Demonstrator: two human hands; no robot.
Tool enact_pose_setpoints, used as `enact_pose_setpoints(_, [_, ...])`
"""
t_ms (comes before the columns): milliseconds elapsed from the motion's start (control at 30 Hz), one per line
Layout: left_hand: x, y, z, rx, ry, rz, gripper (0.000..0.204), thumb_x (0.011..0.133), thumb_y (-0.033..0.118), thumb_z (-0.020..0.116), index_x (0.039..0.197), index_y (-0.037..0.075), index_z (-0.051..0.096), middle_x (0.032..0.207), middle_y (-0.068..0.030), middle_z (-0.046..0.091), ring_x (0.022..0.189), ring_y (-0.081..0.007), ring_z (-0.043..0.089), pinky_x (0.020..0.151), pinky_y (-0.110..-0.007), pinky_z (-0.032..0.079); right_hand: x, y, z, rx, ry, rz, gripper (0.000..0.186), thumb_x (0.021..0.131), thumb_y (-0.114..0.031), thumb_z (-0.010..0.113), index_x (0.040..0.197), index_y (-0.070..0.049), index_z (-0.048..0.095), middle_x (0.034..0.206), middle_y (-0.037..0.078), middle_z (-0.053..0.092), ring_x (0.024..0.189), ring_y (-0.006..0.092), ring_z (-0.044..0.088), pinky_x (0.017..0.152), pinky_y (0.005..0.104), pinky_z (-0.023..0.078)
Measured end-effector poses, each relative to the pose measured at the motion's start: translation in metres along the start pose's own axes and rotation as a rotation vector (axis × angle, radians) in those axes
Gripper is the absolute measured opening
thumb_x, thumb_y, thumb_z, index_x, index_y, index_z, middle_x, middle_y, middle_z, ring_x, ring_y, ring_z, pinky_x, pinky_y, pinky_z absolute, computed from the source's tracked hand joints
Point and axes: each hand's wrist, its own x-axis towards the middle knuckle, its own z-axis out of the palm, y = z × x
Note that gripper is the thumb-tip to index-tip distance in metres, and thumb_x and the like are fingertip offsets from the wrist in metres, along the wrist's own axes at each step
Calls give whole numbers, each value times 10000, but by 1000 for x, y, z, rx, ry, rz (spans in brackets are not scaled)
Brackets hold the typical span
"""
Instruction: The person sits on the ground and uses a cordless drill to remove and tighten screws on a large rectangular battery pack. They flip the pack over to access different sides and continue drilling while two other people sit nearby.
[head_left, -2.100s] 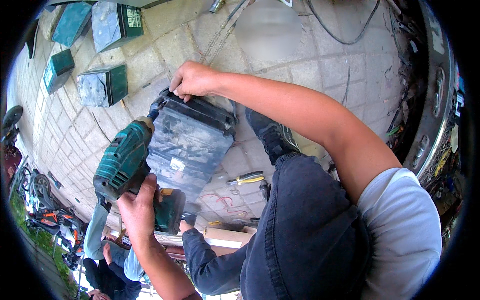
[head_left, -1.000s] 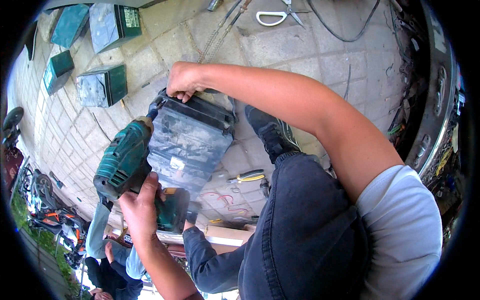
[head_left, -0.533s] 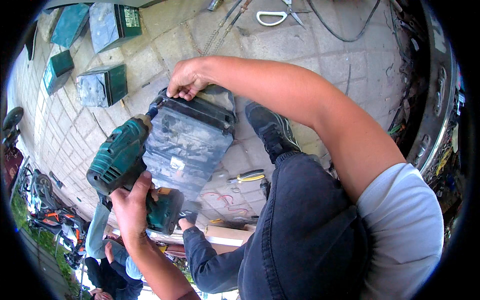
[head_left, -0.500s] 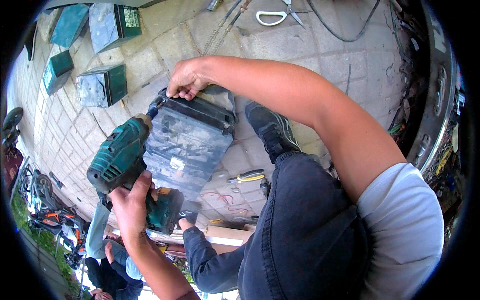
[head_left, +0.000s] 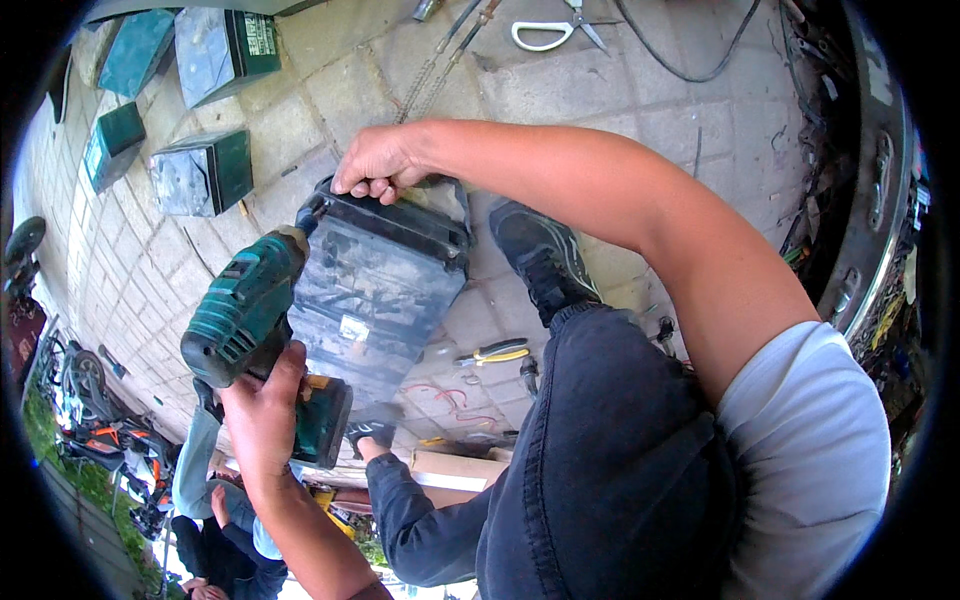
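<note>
My left hand [head_left: 262, 405] is closed around the grip of a teal cordless drill [head_left: 245, 310]. The drill's nose points at the upper left side of a dark, dusty plastic battery case [head_left: 380, 290]. The case stands on the paving in front of my knee. My right hand [head_left: 375, 165] reaches across and holds the case's top edge, fingers curled over the rim. The drill's tip is hidden behind the case corner.
Several grey-and-green batteries [head_left: 200, 172] lie on the paving at upper left. Yellow-handled pliers [head_left: 492, 352] lie below the case by my shoe [head_left: 540, 255]. White-handled scissors [head_left: 545, 30] and cables lie at the top. Another person's dark sleeve [head_left: 410, 510] is below, and a vehicle body [head_left: 870, 230] at right.
The drill has shifted slightly left and tilted in my left hand, staying against the case. My right hand keeps its hold on the case's top edge.
</note>
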Motion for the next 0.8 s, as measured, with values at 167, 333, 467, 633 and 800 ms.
enact_pose_setpoints(167, [2, -5, 0, 1, -9, 46, 314, 827, 97, 685, 1099, 9, 556, 897, -44, 600, 771, -123, 554, 691, -270, 471, -4, 1, 2, 58, -61, 9, 166, 912, -94, 587, 755, -77, 536, 611, -28, 435, 470, 59, 322, 433, 244, 286])
enact_pose_setpoints(333, [6, 7, -2, 132, -38, -9, 336, 828, 90, 677, 1125, 0, 549, 931, -54, 608, 793, -134, 558, 710, -286, 475, 1, -2, 0, 135, -109, 50, 224, 908, -80, 579, 710, -105, 477, 576, -47, 382, 460, 51, 302, 431, 236, 263])
enact_pose_setpoints(467, [12, 1, -7, 153, -21, 16, 344, 809, 93, 682, 1119, -1, 564, 906, -53, 617, 766, -142, 567, 691, -292, 479, 5, -4, -1, 201, -123, 96, 259, 905, -68, 565, 687, -128, 439, 548, -66, 342, 439, 46, 269, 417, 234, 246])
enact_pose_setpoints(633, [17, 13, -15, 191, -74, -117, 366, 774, 100, 701, 1110, 11, 584, 938, -53, 615, 805, -150, 570, 723, -293, 481, 5, -6, 2, 236, -107, 125, 291, 900, -57, 558, 670, -145, 404, 536, -75, 314, 435, 45, 246, 400, 231, 225])
enact_pose_setpoints(800, [16, 5, -13, 170, -50, -18, 388, 771, 90, 700, 1138, 23, 593, 936, -48, 612, 784, -141, 561, 697, -289, 476, 7, -4, 4, 228, -83, 102, 250, 895, -61, 568, 681, -131, 460, 540, -78, 334, 430, 39, 256, 402, 224, 232])
